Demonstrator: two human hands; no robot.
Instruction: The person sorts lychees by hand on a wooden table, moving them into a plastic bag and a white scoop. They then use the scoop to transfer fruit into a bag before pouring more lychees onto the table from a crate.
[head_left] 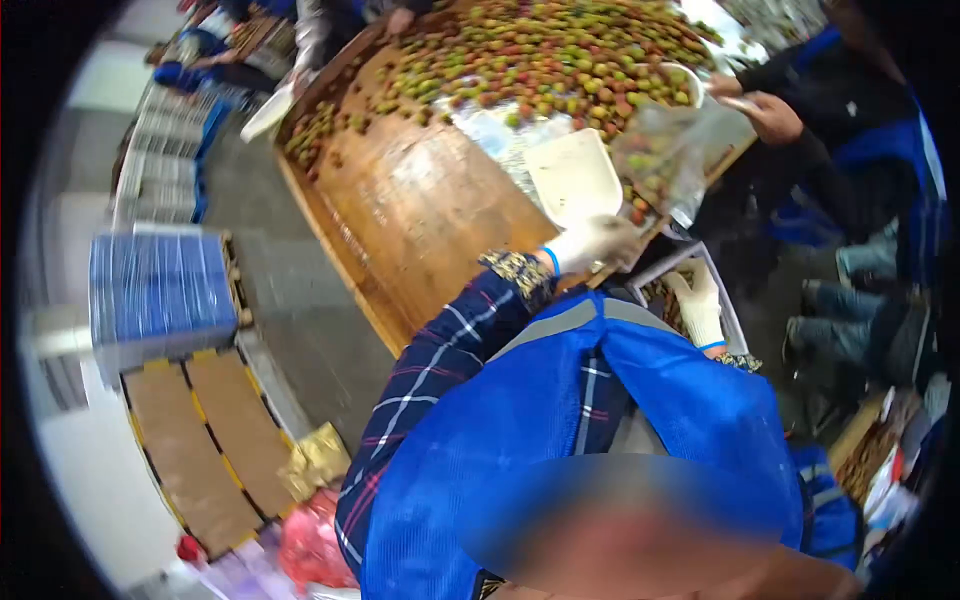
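My left hand (600,246), in a white knit glove, is closed at the near end of a white plastic scoop (574,180). The scoop lies on the wooden table, and its handle is hidden by the glove. Low on the right, my right hand (697,302), also gloved, reaches into a pale crate (733,318) beside the table edge. Its thumb stands apart from the fingers. Some reddish-brown fruit shows in the crate beside that hand. Red and green lychees (560,55) are heaped across the far part of the table.
The wooden table (420,210) has a raised rim. At the right, a co-worker's hands (765,115) are by a white scoop and a clear plastic bag (665,150) with lychees. Another person holds a white scoop (268,112) at far left. Blue-wrapped stacks (160,285) stand left.
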